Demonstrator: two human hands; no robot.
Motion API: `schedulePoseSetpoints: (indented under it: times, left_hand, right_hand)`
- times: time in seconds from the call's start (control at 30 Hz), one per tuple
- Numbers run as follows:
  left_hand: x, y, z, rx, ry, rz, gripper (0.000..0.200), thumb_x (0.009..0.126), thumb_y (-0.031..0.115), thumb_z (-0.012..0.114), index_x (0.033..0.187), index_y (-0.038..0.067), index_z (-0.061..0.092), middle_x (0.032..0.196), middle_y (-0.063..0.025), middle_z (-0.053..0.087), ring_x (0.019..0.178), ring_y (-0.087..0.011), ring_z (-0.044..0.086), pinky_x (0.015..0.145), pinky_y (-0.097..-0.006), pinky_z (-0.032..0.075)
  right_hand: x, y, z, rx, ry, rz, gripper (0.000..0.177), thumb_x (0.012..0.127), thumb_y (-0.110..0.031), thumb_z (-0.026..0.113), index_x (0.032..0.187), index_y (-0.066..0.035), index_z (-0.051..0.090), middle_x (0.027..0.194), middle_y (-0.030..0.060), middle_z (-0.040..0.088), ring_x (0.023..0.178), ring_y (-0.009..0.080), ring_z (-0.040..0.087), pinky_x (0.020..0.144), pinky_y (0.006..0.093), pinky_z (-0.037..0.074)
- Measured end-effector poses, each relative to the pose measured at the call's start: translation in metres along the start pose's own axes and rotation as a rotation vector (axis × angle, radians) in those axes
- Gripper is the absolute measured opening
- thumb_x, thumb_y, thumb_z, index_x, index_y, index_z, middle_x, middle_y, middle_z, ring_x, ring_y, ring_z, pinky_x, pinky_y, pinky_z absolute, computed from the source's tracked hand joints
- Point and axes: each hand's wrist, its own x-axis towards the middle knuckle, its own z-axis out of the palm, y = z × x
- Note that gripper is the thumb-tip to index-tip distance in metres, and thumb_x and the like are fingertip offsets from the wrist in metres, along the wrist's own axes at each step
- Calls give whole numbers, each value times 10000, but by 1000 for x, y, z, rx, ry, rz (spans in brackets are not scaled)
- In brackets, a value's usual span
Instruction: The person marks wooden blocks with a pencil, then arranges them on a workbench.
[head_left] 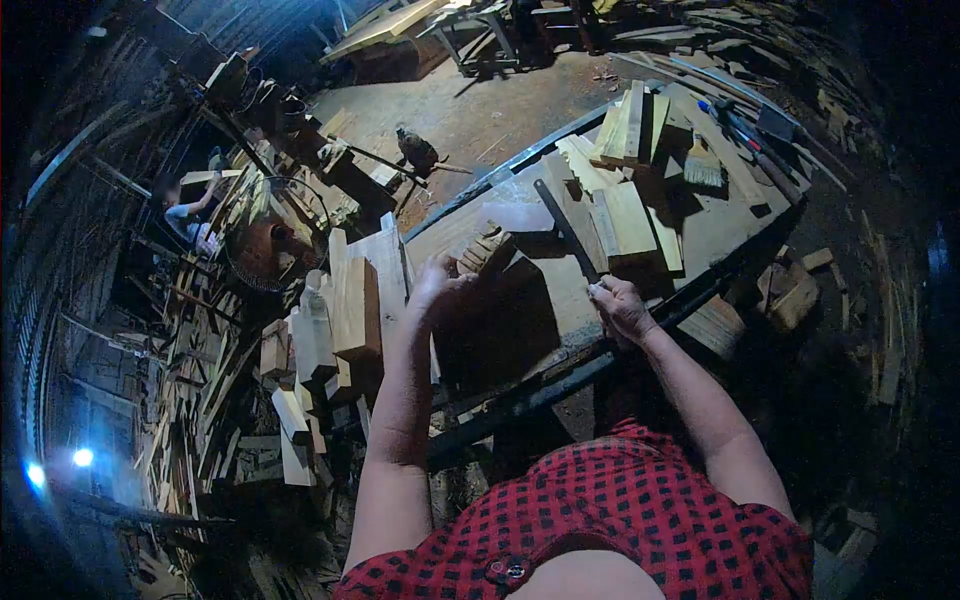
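Observation:
My left hand [440, 282] is closed around the near end of a small carved wooden block [486, 248] with grooves across it, held over the workbench [592, 315]. In my right hand [622, 308] is the lower end of a long, dark, flat file [566, 226], its blade pointing up and to the left. The file and the carved block are apart. Right beside the file lies a pile of pale cut boards [630, 222]. Under the block, a deep shadow hides part of the bench top.
Upright wood blocks [357, 310] stand left of my left arm. A brush [703, 168] and red-handled tool [752, 145] lie at the bench's far right. A round fan guard [275, 240] stands left. Another person [190, 218] is farther back, among wood scraps.

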Motion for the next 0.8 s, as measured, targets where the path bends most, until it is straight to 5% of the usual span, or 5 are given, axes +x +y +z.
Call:
schedulePoseSetpoints:
  times: [0.17,0.27,0.37,0.53,0.8]
  left_hand:
    - [1,-20,17,105,142,-46,430,667,279,706,967,30,525,915,-178,588,860,-314,574,706,-390,447]
    - [-16,-14,32,-87,355,169,385,679,266,690,906,40,475,863,-159,568,812,-345,560,662,-405,439]
    - [-33,13,44,129,478,152,323,697,231,659,876,58,454,811,-146,546,757,-365,541,623,-426,427]
    - [-31,13,57,167,620,243,243,715,186,618,817,70,431,757,-147,509,696,-357,525,582,-452,414]
    - [-37,20,35,129,499,156,298,693,220,648,848,57,453,815,-158,517,789,-358,524,645,-436,427]
  right_hand:
    - [0,2,0,-22,12,-106,263,808,-258,525,694,-22,502,590,44,488,588,107,458,543,286,383]
    - [1,6,0,20,-22,10,265,801,-255,527,699,-13,496,598,55,484,596,118,458,561,295,388]
    - [2,7,1,-60,23,-119,272,800,-257,525,692,-10,488,586,59,473,580,124,463,548,298,390]
    - [-3,-5,2,-1,14,45,281,808,-270,511,686,-18,496,549,51,458,534,123,469,494,300,387]
    - [-2,-3,3,4,20,-24,251,811,-261,524,698,-37,506,545,26,453,477,102,450,439,285,377]
